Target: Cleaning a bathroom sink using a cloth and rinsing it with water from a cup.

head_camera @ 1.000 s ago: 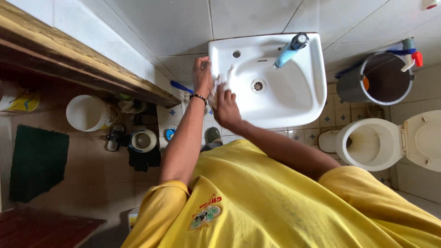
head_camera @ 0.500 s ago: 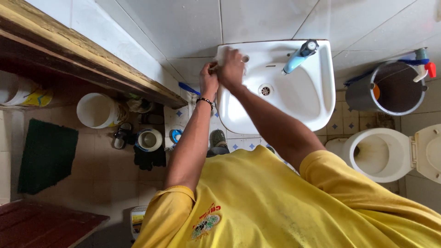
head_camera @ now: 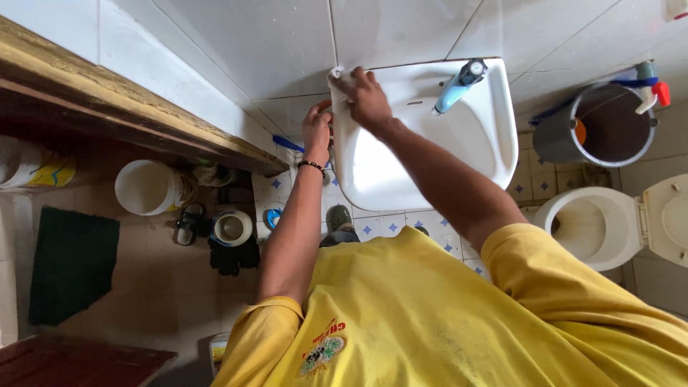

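A small white cloth (head_camera: 337,73) is pinched under the curled fingers of the right hand (head_camera: 367,97) and pressed onto the back left corner of the white sink (head_camera: 487,136), right where the rim meets the tiled wall. The left hand (head_camera: 317,132) is kept against the sink's outer left edge with fingers bent together, though whether anything is gripped there can't really be made out. A blue tap (head_camera: 459,86) is seen at the back of the sink, with a grey bucket (head_camera: 555,136) and a white toilet (head_camera: 609,229) off to the right.
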